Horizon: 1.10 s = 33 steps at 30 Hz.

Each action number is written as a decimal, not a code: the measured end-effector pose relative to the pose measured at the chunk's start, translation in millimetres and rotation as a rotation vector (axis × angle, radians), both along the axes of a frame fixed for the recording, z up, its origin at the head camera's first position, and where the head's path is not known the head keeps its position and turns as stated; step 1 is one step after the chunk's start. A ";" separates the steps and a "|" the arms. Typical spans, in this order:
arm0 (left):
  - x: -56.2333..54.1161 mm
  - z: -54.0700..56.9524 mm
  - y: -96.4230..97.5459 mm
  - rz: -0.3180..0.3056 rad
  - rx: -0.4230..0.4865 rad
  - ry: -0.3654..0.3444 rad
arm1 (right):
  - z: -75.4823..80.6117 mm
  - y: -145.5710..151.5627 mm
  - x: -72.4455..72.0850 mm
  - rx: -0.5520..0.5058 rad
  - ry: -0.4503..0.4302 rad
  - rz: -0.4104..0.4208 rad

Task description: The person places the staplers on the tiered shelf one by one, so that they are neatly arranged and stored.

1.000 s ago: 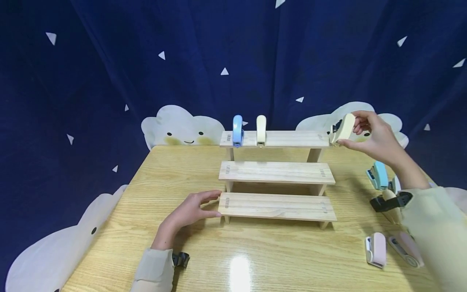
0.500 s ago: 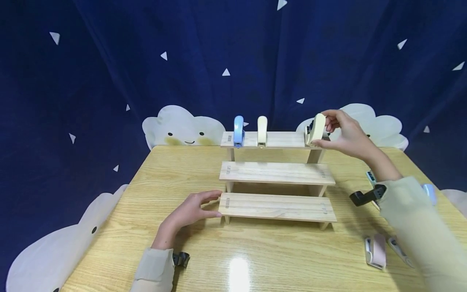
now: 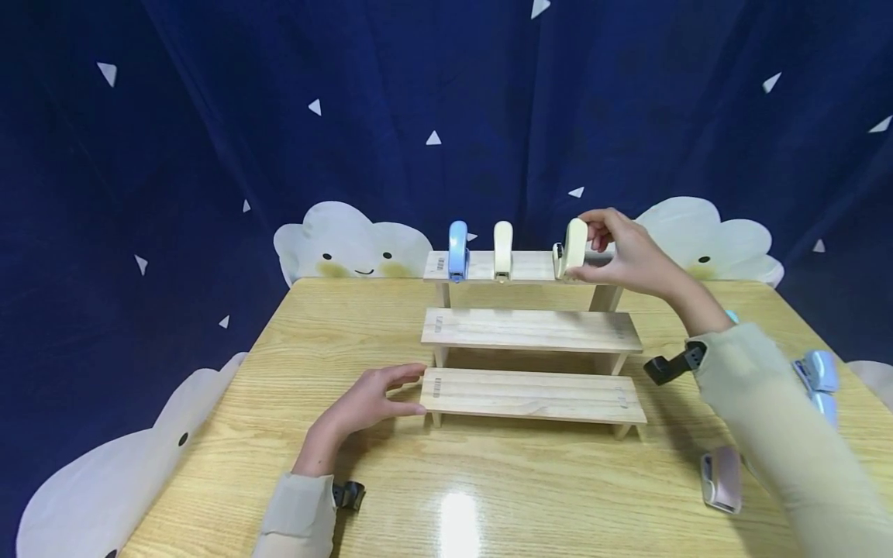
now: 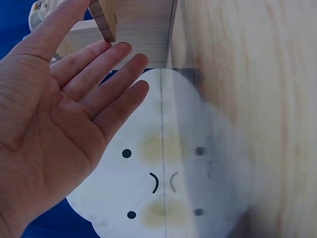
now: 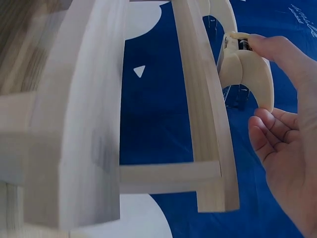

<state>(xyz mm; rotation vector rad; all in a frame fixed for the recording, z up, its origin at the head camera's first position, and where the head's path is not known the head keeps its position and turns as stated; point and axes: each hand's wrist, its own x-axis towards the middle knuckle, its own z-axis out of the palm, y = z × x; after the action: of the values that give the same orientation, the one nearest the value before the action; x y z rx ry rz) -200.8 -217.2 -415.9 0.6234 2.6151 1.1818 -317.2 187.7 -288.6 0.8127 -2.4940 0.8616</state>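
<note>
A cream stapler [image 3: 575, 246] is pinched between the thumb and fingers of my right hand [image 3: 631, 260], right at the top tier of a three-step wooden rack [image 3: 530, 328]. In the right wrist view the thumb sits at one end of this stapler [image 5: 247, 74] and the fingertips at the other. To its left on the same tier stand a second cream stapler [image 3: 502, 249] and a blue stapler [image 3: 457, 249]. My left hand [image 3: 370, 399] touches the left end of the lowest tier with thumb and fingers extended; the left wrist view shows its palm [image 4: 54, 119] and straight fingers.
A pink stapler [image 3: 722, 479] lies on the wooden table [image 3: 558, 496] at the right. Farther right are light-blue staplers [image 3: 822, 370], partly behind the right sleeve [image 3: 781, 411]. A dark blue curtain [image 3: 349, 93] with cloud shapes hangs behind the table.
My right hand has carried the cream stapler leftward from beyond the rack's right end to the top tier, beside the other cream one. My left hand has stayed in place.
</note>
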 end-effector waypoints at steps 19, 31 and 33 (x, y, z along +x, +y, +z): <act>1.2 1.4 -0.9 0.011 -0.001 -0.014 | 3.8 -19.9 -9.1 0.102 0.013 0.066; 1.2 1.6 -1.1 0.020 0.012 -0.023 | 5.4 -23.2 -10.6 0.136 -0.022 0.072; 1.0 1.7 -1.2 0.021 0.012 -0.025 | 5.6 -23.3 -10.5 0.144 -0.023 0.074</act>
<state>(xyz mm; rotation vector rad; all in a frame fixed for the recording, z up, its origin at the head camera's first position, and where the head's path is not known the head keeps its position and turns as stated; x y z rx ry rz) -199.8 -218.4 -414.2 0.5811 2.6022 1.2043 -327.8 164.4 -283.0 0.9529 -2.5840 0.7257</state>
